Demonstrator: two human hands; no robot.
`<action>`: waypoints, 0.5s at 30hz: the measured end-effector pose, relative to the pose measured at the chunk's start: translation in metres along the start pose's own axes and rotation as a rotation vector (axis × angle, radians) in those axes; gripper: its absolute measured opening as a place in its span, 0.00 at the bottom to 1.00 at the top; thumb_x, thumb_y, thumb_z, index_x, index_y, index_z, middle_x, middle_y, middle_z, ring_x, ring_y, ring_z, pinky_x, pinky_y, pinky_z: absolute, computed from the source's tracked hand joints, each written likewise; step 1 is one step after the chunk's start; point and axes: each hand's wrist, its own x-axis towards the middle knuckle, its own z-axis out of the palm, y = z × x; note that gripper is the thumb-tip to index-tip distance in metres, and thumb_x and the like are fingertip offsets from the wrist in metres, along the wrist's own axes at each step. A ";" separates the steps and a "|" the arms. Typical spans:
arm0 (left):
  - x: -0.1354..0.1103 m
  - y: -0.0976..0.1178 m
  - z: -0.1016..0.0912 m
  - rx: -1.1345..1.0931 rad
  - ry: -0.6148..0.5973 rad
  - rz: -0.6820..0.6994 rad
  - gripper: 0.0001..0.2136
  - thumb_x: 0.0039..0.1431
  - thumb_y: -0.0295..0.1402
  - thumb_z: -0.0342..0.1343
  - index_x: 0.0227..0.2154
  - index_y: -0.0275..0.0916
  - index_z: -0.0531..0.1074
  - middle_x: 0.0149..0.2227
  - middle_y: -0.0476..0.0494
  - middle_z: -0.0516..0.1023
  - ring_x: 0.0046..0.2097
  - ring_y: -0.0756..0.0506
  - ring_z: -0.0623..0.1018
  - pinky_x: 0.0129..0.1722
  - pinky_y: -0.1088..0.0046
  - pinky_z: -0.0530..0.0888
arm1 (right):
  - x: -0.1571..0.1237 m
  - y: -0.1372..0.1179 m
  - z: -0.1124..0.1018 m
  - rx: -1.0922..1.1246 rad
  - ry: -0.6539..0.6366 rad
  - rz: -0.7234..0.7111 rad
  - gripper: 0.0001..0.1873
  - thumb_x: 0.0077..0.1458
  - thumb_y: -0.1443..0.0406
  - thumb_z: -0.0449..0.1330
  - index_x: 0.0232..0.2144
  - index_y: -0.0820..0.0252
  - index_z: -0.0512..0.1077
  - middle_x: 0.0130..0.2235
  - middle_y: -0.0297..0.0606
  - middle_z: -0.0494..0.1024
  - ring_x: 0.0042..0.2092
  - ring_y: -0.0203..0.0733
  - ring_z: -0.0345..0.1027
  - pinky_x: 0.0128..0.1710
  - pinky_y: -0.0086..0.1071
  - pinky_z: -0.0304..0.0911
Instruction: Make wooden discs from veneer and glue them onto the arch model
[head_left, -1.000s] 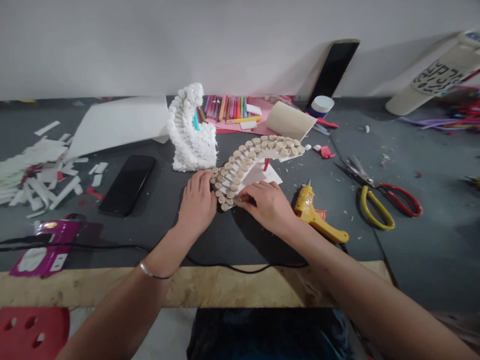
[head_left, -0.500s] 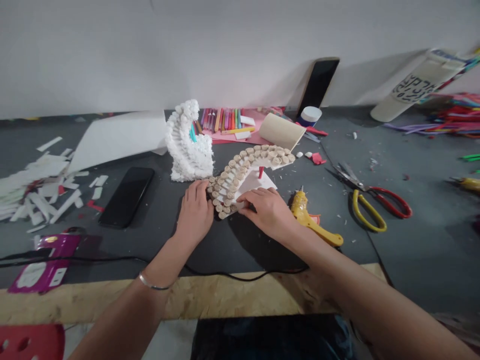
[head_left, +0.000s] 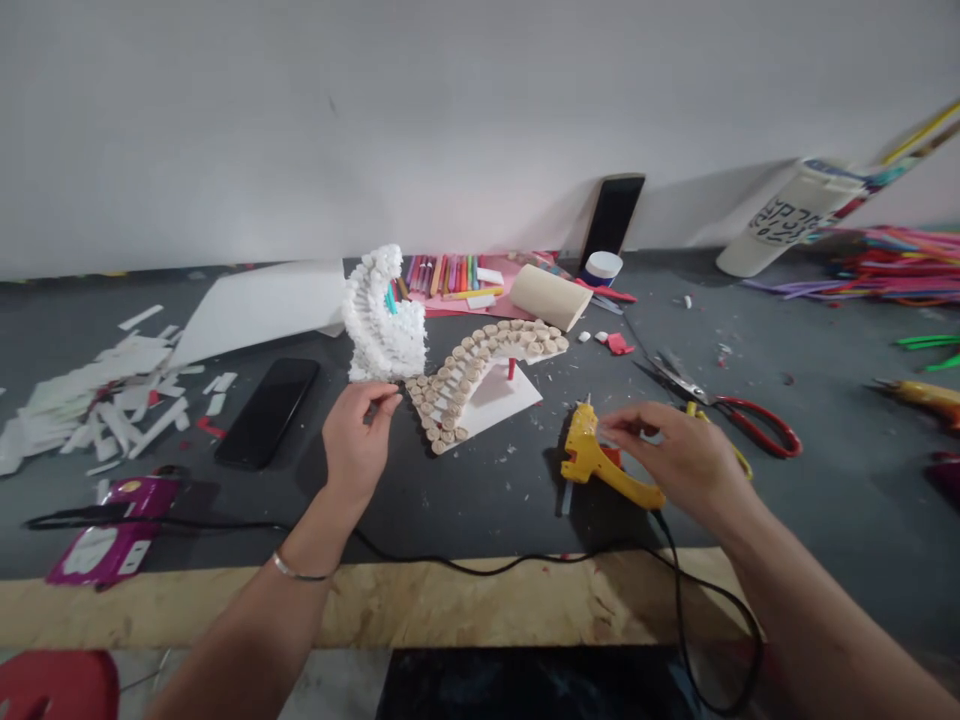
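Along the wooden edge (head_left: 450, 610), a black cable (head_left: 480, 571) is strung, crossing a purple packet (head_left: 112, 535) at left. The yellow glue gun (head_left: 592, 455) is laid beside the right hand (head_left: 656, 445), whose fingers are loosely bent and parted, with nothing seen gripped; whether the gun is touched cannot be told. The left hand (head_left: 364, 440) is held at the left end of the curved coil model (head_left: 461, 375), its thumb and index finger drawn nearly together; whether anything is pinched cannot be told. The model is set near the middle of the table, propped by 1 red post on a white base. It is flanked by a phone (head_left: 268, 415) at left and scissors (head_left: 694, 390) at right. Behind it, a fluffy white model (head_left: 386, 340), markers (head_left: 444, 274) and a tan tube (head_left: 550, 297) are placed. Farthest back, a 2nd phone (head_left: 613, 215) is leaned against the wall (head_left: 480, 120).
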 end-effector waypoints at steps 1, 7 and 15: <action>0.001 0.002 -0.003 -0.002 -0.002 0.009 0.06 0.62 0.33 0.54 0.34 0.39 0.74 0.35 0.44 0.78 0.37 0.47 0.75 0.37 0.72 0.71 | -0.003 0.005 0.000 0.015 0.005 0.018 0.09 0.53 0.57 0.59 0.30 0.53 0.78 0.31 0.37 0.82 0.32 0.45 0.74 0.33 0.36 0.65; 0.003 0.031 -0.021 0.072 -0.202 0.018 0.16 0.66 0.33 0.45 0.22 0.40 0.65 0.21 0.50 0.67 0.25 0.49 0.68 0.28 0.73 0.65 | -0.016 0.031 -0.001 0.034 0.068 -0.054 0.12 0.56 0.57 0.56 0.34 0.53 0.78 0.34 0.39 0.82 0.34 0.47 0.75 0.33 0.38 0.67; -0.033 0.114 -0.005 -0.197 -0.522 0.361 0.12 0.68 0.29 0.41 0.38 0.39 0.71 0.36 0.44 0.79 0.37 0.49 0.77 0.35 0.75 0.70 | -0.020 -0.007 -0.005 0.096 0.124 -0.286 0.13 0.61 0.64 0.51 0.45 0.56 0.72 0.38 0.40 0.79 0.35 0.41 0.73 0.36 0.33 0.66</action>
